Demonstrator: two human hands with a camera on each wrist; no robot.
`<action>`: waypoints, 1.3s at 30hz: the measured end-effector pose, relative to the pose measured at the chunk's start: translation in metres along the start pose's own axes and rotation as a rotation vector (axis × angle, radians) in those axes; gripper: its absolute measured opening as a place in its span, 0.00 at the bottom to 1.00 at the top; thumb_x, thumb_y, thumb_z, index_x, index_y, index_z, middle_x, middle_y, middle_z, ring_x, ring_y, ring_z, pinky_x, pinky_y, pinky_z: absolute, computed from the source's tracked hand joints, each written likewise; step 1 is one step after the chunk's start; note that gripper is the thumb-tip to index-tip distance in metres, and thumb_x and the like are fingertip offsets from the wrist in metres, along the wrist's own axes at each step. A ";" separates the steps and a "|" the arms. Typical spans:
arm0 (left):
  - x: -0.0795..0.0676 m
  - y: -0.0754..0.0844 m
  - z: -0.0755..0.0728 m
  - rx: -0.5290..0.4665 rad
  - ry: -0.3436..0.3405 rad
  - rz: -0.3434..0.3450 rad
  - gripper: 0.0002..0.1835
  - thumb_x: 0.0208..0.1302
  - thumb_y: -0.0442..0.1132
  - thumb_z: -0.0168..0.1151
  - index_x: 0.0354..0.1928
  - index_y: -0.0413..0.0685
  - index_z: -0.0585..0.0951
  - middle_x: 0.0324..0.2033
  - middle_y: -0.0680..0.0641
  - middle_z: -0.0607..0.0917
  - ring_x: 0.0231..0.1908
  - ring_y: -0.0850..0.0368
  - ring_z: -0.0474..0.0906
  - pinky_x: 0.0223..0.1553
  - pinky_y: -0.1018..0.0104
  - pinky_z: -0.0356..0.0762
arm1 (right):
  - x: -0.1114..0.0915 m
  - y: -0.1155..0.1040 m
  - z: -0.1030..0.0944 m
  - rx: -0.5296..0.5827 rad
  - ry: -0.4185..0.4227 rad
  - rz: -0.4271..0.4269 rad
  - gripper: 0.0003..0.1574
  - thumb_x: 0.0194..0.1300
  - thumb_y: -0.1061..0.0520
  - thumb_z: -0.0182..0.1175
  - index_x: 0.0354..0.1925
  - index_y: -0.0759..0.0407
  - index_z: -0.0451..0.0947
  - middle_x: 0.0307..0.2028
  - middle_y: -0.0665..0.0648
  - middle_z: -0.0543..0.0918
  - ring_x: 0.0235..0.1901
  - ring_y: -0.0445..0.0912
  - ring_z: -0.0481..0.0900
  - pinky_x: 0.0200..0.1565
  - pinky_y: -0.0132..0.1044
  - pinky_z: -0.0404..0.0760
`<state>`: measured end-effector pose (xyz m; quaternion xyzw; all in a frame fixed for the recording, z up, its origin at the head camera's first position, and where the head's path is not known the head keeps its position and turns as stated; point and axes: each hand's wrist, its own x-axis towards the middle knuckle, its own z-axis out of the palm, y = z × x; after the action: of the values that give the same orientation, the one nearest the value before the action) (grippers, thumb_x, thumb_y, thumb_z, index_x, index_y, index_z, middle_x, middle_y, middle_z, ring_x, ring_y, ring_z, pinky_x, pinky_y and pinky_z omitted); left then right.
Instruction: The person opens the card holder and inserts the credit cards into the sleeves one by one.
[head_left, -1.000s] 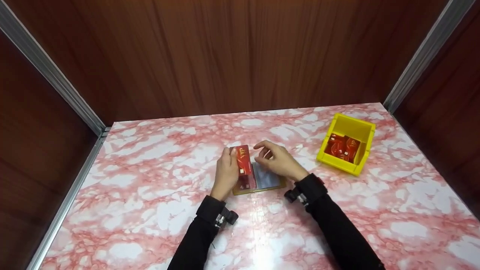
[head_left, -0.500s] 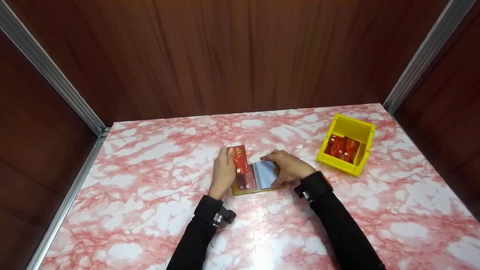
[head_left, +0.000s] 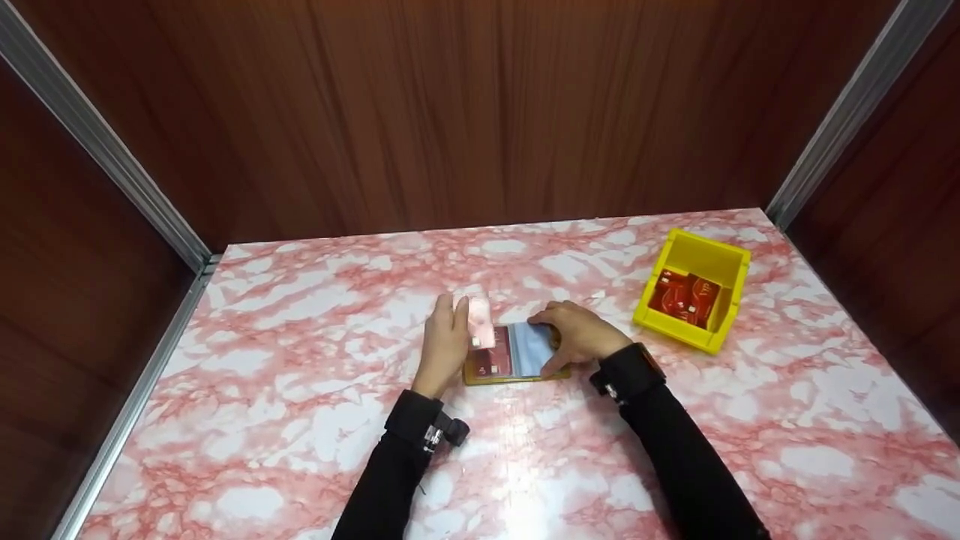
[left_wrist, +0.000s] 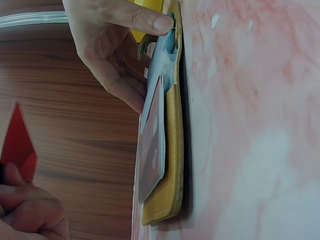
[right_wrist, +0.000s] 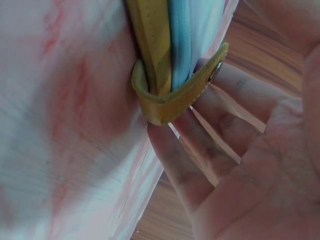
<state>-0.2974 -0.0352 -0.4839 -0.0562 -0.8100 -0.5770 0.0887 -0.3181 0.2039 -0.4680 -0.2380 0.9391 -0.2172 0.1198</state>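
At the centre of the frame, a wallet [left_wrist: 173, 145] is lying open on the desk [head_left: 300, 435]. The left hand's [head_left: 444, 341] grip is pinching a card [head_left: 480, 322], holding it apart from the wallet. The right hand's [head_left: 581, 335] grip is holding the wallet's right side. At upper right, a yellow bin [head_left: 675, 327] is containing red cards [head_left: 701, 298].
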 end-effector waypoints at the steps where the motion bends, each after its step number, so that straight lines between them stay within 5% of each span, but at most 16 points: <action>1: 0.000 -0.001 -0.001 -0.004 -0.003 0.017 0.10 0.83 0.41 0.46 0.46 0.41 0.71 0.24 0.52 0.67 0.25 0.58 0.66 0.28 0.66 0.67 | 0.000 0.000 0.000 0.001 0.002 0.000 0.57 0.40 0.46 0.87 0.67 0.60 0.78 0.56 0.59 0.80 0.54 0.54 0.75 0.62 0.52 0.76; 8: 0.001 -0.001 -0.003 -0.053 -0.016 0.097 0.07 0.83 0.38 0.46 0.47 0.40 0.67 0.26 0.52 0.66 0.27 0.59 0.66 0.30 0.68 0.66 | -0.001 0.002 0.001 -0.012 0.034 -0.044 0.55 0.40 0.47 0.88 0.65 0.62 0.80 0.54 0.61 0.81 0.53 0.55 0.76 0.59 0.53 0.77; 12: 0.001 0.003 -0.002 -0.090 -0.017 0.063 0.05 0.80 0.34 0.50 0.49 0.39 0.68 0.30 0.49 0.72 0.29 0.59 0.72 0.31 0.69 0.72 | 0.000 0.002 0.001 -0.015 0.027 -0.039 0.55 0.40 0.46 0.88 0.65 0.61 0.79 0.55 0.60 0.81 0.54 0.55 0.76 0.60 0.53 0.77; 18: 0.000 0.004 -0.002 -0.218 -0.064 0.031 0.18 0.71 0.28 0.61 0.57 0.37 0.66 0.44 0.35 0.84 0.40 0.49 0.87 0.35 0.63 0.87 | 0.003 0.002 0.001 -0.035 0.021 -0.027 0.55 0.39 0.45 0.87 0.65 0.60 0.79 0.54 0.59 0.81 0.54 0.55 0.76 0.60 0.52 0.77; 24: 0.004 0.000 -0.003 -0.190 -0.081 0.122 0.25 0.60 0.23 0.66 0.60 0.38 0.75 0.44 0.36 0.83 0.37 0.54 0.82 0.35 0.69 0.83 | 0.002 0.000 0.000 -0.034 0.016 -0.018 0.55 0.40 0.45 0.87 0.65 0.61 0.79 0.54 0.59 0.81 0.55 0.54 0.76 0.60 0.52 0.77; 29: 0.004 -0.001 -0.003 -0.156 -0.017 0.066 0.13 0.63 0.26 0.66 0.46 0.39 0.75 0.37 0.45 0.82 0.33 0.59 0.74 0.35 0.69 0.74 | 0.001 0.001 0.001 -0.047 0.017 -0.030 0.55 0.40 0.46 0.87 0.65 0.62 0.79 0.56 0.60 0.81 0.55 0.55 0.76 0.61 0.53 0.77; 33: 0.004 -0.001 -0.007 -0.134 0.050 0.041 0.14 0.63 0.27 0.68 0.38 0.42 0.70 0.29 0.50 0.74 0.29 0.58 0.66 0.33 0.68 0.65 | 0.001 0.002 0.002 -0.040 0.021 -0.042 0.54 0.41 0.46 0.87 0.65 0.63 0.80 0.55 0.60 0.82 0.53 0.55 0.76 0.59 0.52 0.77; 39: 0.002 -0.001 -0.008 -0.165 -0.033 -0.002 0.19 0.60 0.24 0.65 0.51 0.40 0.73 0.39 0.42 0.84 0.37 0.57 0.77 0.39 0.68 0.75 | 0.000 0.001 0.002 -0.025 0.021 -0.040 0.54 0.40 0.46 0.87 0.64 0.63 0.80 0.54 0.60 0.83 0.54 0.55 0.76 0.59 0.51 0.77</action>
<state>-0.2990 -0.0430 -0.4814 -0.0721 -0.7612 -0.6407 0.0698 -0.3179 0.2045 -0.4702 -0.2561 0.9379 -0.2104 0.1027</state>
